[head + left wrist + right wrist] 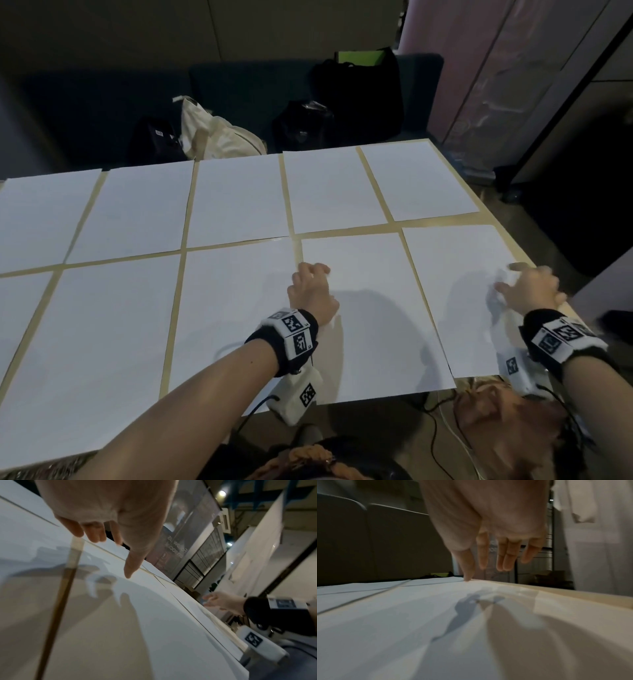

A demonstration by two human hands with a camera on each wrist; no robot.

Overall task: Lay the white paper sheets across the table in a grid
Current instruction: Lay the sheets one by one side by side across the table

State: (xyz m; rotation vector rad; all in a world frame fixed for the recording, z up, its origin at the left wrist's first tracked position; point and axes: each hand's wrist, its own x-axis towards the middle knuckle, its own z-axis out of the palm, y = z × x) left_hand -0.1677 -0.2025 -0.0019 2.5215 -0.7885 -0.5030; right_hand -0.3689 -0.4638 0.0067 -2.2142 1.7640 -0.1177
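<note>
White paper sheets lie in two rows over the wooden table (pixel 342 233), with thin strips of wood showing between them. My left hand (pixel 310 284) hovers with relaxed fingers over the near-row sheet (pixel 370 308), by its left edge; in the left wrist view the left hand (pixel 133 534) holds nothing. My right hand (pixel 527 287) is at the right edge of the rightmost near sheet (pixel 462 291), which looks rippled there. In the right wrist view the right hand (pixel 488 527) has its fingers hanging straight, with the thumb tip at the sheet (pixel 436 615).
Behind the table's far edge stands a dark sofa with a white tote bag (pixel 212 133) and black bags (pixel 359 89). The table's right edge (pixel 590 597) is just past my right hand. Cables (pixel 435 411) hang below the near edge.
</note>
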